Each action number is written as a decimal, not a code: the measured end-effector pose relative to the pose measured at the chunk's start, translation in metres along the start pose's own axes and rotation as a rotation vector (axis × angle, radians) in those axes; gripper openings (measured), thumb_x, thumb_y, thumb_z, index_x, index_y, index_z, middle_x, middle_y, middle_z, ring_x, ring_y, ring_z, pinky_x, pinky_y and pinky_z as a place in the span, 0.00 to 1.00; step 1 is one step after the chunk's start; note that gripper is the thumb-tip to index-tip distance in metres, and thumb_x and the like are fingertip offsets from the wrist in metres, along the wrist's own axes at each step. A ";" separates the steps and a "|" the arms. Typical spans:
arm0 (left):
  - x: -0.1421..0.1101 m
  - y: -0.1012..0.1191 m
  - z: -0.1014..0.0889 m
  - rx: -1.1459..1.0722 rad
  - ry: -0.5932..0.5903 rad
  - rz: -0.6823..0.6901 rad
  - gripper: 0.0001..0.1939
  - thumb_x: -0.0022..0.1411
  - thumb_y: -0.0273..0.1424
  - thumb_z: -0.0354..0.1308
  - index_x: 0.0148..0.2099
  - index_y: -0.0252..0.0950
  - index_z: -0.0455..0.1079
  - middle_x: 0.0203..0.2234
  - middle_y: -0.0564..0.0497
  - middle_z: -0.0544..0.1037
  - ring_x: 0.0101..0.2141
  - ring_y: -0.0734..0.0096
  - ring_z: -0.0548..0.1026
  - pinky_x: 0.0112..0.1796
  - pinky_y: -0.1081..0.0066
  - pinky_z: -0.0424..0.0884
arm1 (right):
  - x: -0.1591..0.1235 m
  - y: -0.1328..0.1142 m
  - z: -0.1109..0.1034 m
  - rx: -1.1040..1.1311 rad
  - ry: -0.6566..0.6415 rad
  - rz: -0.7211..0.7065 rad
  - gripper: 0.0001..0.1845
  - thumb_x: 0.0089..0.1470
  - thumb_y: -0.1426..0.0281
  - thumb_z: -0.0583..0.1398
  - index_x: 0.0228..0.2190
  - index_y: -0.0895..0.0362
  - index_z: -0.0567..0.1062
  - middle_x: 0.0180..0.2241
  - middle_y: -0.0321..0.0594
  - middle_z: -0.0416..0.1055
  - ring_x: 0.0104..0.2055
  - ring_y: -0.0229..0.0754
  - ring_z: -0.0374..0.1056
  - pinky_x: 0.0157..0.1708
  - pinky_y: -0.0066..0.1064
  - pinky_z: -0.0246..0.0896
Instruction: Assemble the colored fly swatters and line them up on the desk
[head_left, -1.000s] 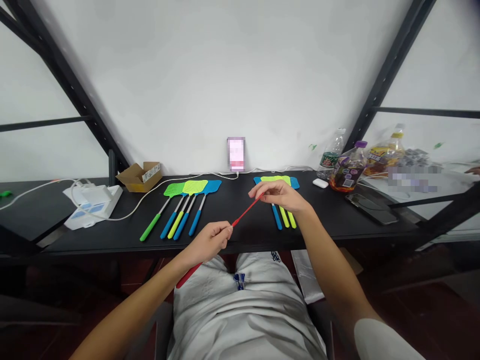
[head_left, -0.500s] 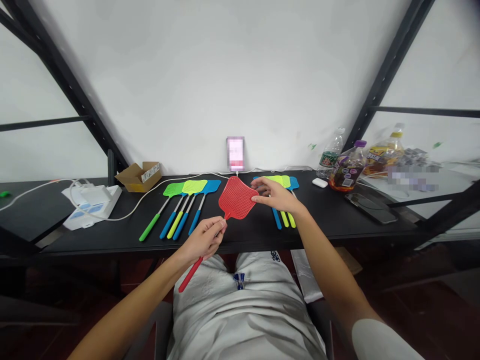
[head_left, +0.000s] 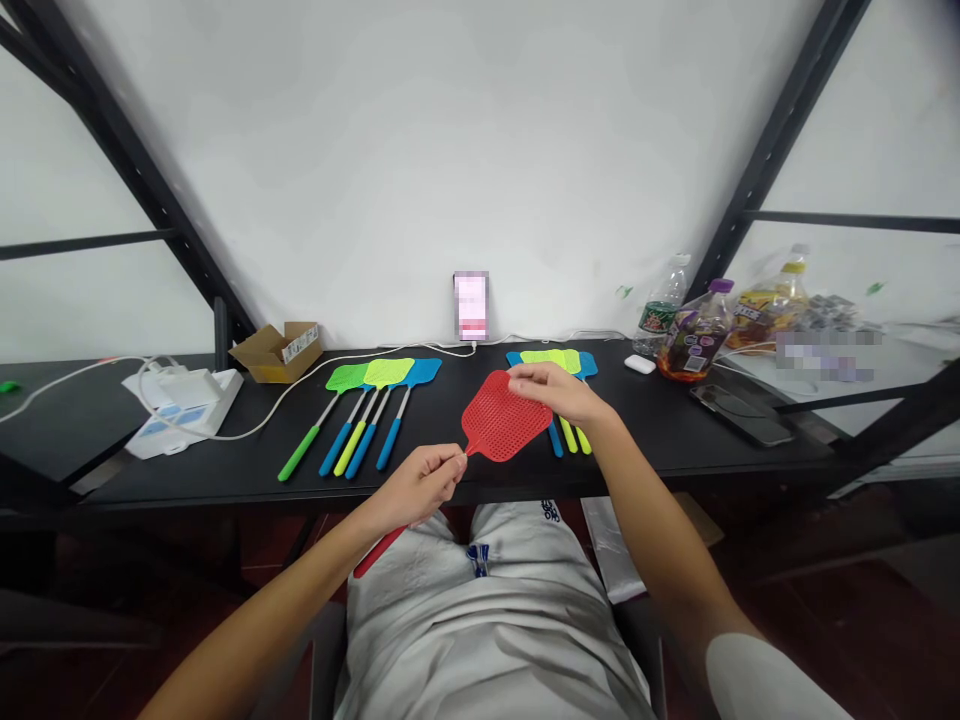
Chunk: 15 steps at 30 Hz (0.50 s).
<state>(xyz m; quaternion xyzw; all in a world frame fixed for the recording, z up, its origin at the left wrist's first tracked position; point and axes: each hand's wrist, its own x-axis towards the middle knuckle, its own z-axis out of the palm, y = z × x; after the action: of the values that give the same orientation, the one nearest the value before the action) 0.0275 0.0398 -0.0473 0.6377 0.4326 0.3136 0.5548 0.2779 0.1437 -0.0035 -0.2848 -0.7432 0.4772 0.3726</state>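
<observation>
A red fly swatter (head_left: pixel 504 425) is held above the front of the black table, its perforated head face-up and its handle slanting down to the left over my lap. My left hand (head_left: pixel 426 485) is closed round its shaft, just below the head. The fingers of my right hand (head_left: pixel 559 390) lie over the upper right edge of the head and grip it; part of that edge is hidden beneath them. To the left, several green, blue and yellow fly swatters (head_left: pixel 386 374) lie with overlapping heads. Behind my right hand lies another group of blue and yellow fly swatters (head_left: pixel 571 362), partly covered.
A phone (head_left: pixel 472 306) leans on the wall, its cable running left to a white power strip (head_left: pixel 191 410). Near that stands an open cardboard box (head_left: pixel 279 352). On the right are bottles (head_left: pixel 696 335), a white earphone case (head_left: pixel 640 365) and a dark phone (head_left: pixel 739 415).
The swatter's head has turned from edge-on to face-up, then tilted to the right. My right hand let its fingers loosen midway and now grips the head's upper edge.
</observation>
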 end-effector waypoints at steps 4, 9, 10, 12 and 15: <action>0.000 0.003 -0.001 -0.013 0.000 -0.025 0.20 0.68 0.47 0.52 0.29 0.39 0.57 0.13 0.64 0.54 0.10 0.84 0.47 0.10 0.80 0.45 | -0.003 0.000 -0.004 0.131 -0.065 -0.098 0.13 0.50 0.64 0.69 0.38 0.56 0.79 0.38 0.40 0.78 0.41 0.42 0.74 0.44 0.36 0.68; 0.000 0.006 -0.001 -0.040 0.006 -0.045 0.20 0.67 0.47 0.52 0.28 0.39 0.57 0.12 0.64 0.54 0.09 0.84 0.48 0.09 0.81 0.46 | -0.001 0.003 -0.008 0.099 -0.056 -0.216 0.07 0.52 0.64 0.68 0.31 0.55 0.82 0.36 0.42 0.78 0.46 0.47 0.73 0.50 0.42 0.67; 0.000 0.006 -0.001 -0.046 0.010 -0.044 0.20 0.67 0.47 0.52 0.28 0.39 0.57 0.12 0.64 0.54 0.09 0.84 0.47 0.09 0.81 0.46 | 0.000 0.003 -0.008 0.100 -0.049 -0.235 0.07 0.52 0.63 0.68 0.30 0.54 0.82 0.36 0.42 0.78 0.49 0.49 0.72 0.52 0.43 0.66; 0.001 0.005 -0.002 -0.063 0.015 -0.040 0.20 0.67 0.47 0.52 0.28 0.39 0.57 0.12 0.64 0.54 0.09 0.84 0.47 0.09 0.81 0.47 | 0.001 0.003 -0.006 0.109 -0.018 -0.262 0.07 0.50 0.62 0.69 0.28 0.53 0.81 0.39 0.42 0.77 0.53 0.50 0.70 0.56 0.45 0.63; 0.002 0.004 -0.004 -0.098 0.013 -0.044 0.19 0.67 0.46 0.52 0.29 0.39 0.57 0.12 0.65 0.53 0.09 0.84 0.47 0.09 0.81 0.48 | 0.002 0.004 -0.004 0.112 0.042 -0.266 0.07 0.48 0.63 0.71 0.26 0.52 0.81 0.47 0.42 0.75 0.55 0.49 0.68 0.56 0.43 0.63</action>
<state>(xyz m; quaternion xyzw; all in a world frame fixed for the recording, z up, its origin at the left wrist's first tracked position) 0.0257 0.0428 -0.0429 0.5977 0.4344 0.3264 0.5894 0.2803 0.1493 -0.0053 -0.1725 -0.7386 0.4585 0.4631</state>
